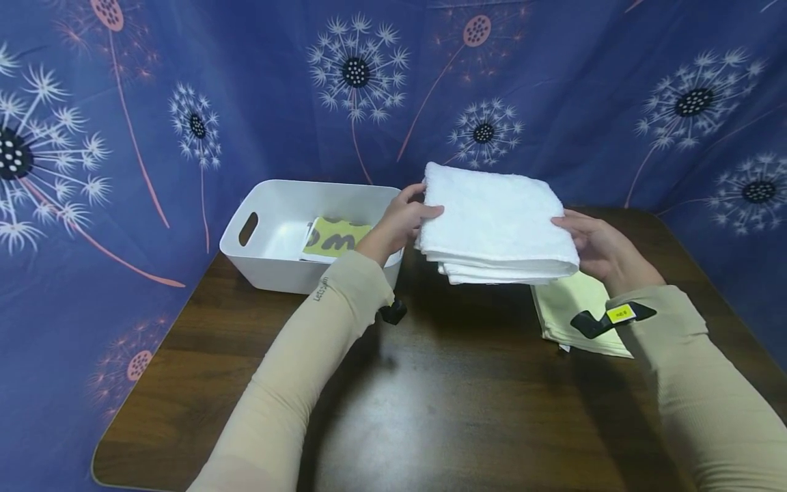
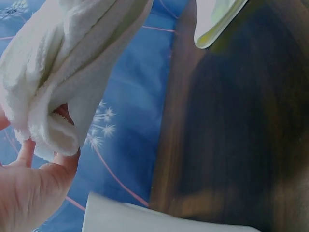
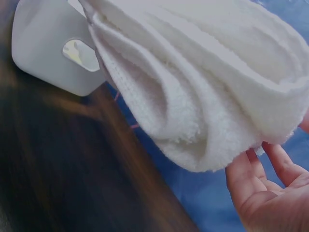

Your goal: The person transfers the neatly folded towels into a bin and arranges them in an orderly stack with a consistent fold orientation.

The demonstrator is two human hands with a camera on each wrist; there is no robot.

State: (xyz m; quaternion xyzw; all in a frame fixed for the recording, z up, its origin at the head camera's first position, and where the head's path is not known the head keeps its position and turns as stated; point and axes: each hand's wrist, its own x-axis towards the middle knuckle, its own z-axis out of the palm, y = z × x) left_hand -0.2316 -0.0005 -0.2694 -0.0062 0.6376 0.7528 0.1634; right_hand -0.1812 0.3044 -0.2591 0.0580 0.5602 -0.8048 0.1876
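Note:
A folded white towel (image 1: pixel 498 215) is held up above the table between both hands. The left hand (image 1: pixel 402 220) grips its left edge, thumb on the top face and fingers beneath. At the opposite edge the right hand (image 1: pixel 599 247) pinches the towel, thumb on top. Thick stacked layers of the towel (image 3: pixel 207 82) show from below in the right wrist view. Its folds (image 2: pixel 63 72) hang over the fingers in the left wrist view. Under the right hand, a folded pale yellow-green cloth (image 1: pixel 574 311) lies on the table, partly hidden by the towel and the right forearm.
A white bin (image 1: pixel 277 273) with an oval handle hole stands at the back left, close to the left hand. Inside it lies a folded yellow cloth with grey markings (image 1: pixel 335 239). The brown wooden table (image 1: pixel 443 396) meets a blue dandelion-print curtain (image 1: pixel 246 102) behind.

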